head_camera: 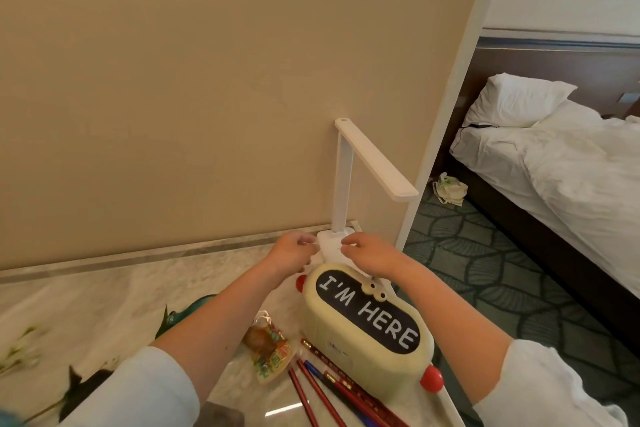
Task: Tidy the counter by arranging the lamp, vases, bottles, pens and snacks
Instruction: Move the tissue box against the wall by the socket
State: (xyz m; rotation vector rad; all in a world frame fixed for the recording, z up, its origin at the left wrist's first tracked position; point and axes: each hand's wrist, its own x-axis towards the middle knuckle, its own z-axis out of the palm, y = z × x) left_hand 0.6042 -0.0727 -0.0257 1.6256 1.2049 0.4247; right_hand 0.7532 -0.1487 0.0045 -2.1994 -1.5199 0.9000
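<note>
- Gripping the flat base of the white plastic folding desk lamp [344,180] from both sides: left hand [294,250] with fingers curled on the left edge, right hand [367,250] with fingers curled on the right edge
- Standing upright at the far right corner of the pale marble surface [104,295], tight to the beige wall [207,80]
- Could tip here: looks top-heavy, long head bar jutting out towards the open side
- Might scrape the wall if shoved back harder
- Reaching round the cream plush pencil case lettered "I'M HERE" [367,322], itself close to the right edge; easy to knock off with a forearm, or to scatter the red and blue pencils [329,388] touching it
</note>
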